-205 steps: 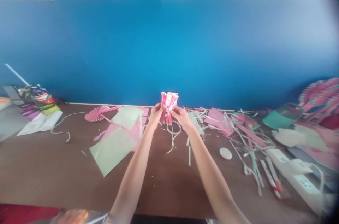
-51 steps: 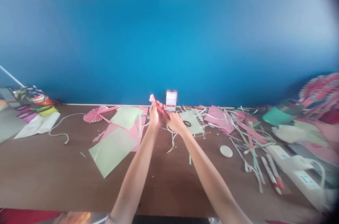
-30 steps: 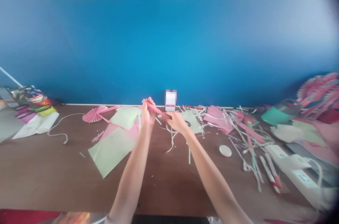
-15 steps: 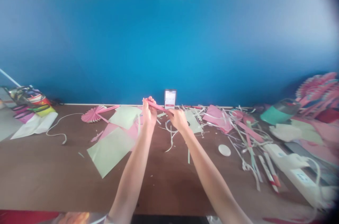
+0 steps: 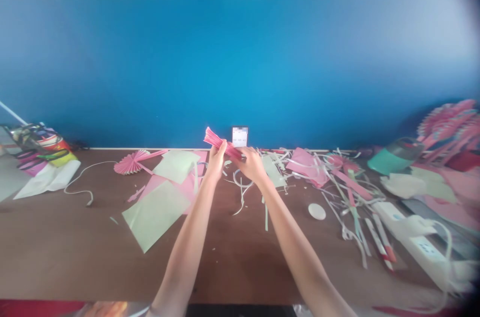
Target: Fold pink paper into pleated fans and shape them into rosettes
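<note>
A bundle of pleated pink paper is held up in front of the blue panel, its folds fanned slightly at the left end. My left hand is closed around its middle, thumb on top. My right hand grips the right end, and its fingers partly hide that end. Just behind the paper stands a phone with a lit screen, its lower part covered by the paper and my hand. Below and left of my hands lie pale green sheets and pink sheets on the brown table.
A pink paper fan and a white cable lie left. To the right are paper strips, a white disc, markers, a power strip, a green container and stacked pink fans. A blue panel rises behind.
The pink paper has turned so its pleated edges show and fan out at the left end. My left hand has shifted from the left end towards the middle.
</note>
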